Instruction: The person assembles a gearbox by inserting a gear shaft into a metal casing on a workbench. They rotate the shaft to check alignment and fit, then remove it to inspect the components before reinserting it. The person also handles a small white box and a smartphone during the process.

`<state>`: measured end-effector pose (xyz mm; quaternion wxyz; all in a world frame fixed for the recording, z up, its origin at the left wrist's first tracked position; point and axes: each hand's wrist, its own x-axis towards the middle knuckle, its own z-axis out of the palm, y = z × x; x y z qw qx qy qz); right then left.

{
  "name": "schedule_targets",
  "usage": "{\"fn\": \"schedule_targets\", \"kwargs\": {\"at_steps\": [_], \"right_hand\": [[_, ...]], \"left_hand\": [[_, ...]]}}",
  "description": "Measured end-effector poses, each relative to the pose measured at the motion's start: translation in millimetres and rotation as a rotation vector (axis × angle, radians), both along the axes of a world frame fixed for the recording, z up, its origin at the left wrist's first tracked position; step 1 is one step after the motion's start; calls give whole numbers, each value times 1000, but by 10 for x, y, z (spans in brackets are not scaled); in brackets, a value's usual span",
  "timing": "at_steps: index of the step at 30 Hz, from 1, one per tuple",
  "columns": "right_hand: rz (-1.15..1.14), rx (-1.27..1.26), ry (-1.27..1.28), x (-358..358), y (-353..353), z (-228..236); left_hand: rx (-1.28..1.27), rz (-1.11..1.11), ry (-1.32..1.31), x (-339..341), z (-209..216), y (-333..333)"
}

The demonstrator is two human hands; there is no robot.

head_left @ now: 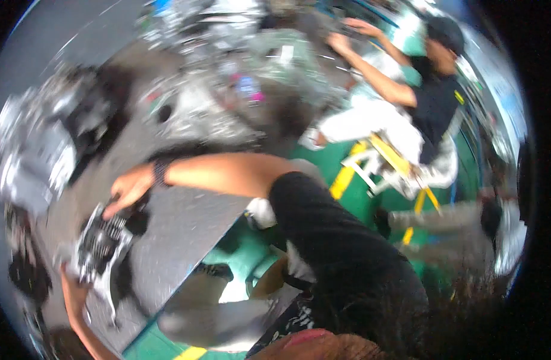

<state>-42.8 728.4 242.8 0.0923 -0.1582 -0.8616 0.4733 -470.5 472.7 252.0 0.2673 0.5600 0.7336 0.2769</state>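
Apparently, we are steadying a gear part between two hands on the grey table.
Our right hand is curling over its upper end, the fingers seemingly closing around it, while our left hand is meeting the lower end; blur is hiding those fingers, so we cannot tell whether they are pinching. We are probably using both ends because the piece is looking heavy and uneven. It is showing dark ridged rings inside a pale metal frame, a slim leg jutting toward us.
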Motion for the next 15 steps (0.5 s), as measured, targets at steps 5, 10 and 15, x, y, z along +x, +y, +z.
{"fn": "schedule_targets", "kwargs": {"at_steps": [5,10,15], "right_hand": [[-40,19,-156,-27,138,-48],[1,-133,-96,-98,169,-162],[-93,-224,-265,-56,81,27]], "left_hand": [[-115,-83,332,627,515,219],[-185,-40,306,804,793,130],[-105,-128,265,817,817,37]]}}
